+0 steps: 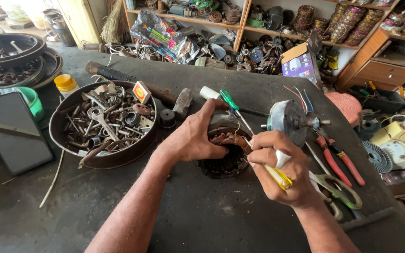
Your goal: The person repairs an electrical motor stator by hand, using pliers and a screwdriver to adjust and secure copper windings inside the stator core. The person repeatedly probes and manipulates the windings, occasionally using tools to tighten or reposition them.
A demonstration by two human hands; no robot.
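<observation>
On the dark workbench, left hand [194,138] clamps the round copper-wound motor stator [226,157]; right hand [282,171] grips a yellow-handled screwdriver [277,174], whose tip could slip and nick windings

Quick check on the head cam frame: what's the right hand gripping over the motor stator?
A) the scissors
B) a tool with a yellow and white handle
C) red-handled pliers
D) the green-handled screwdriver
B: the right hand is closed around a tool with a yellow and white handle at the stator, which the left hand steadies; the red-handled pliers, green-handled screwdriver and scissors lie on the table.
</observation>
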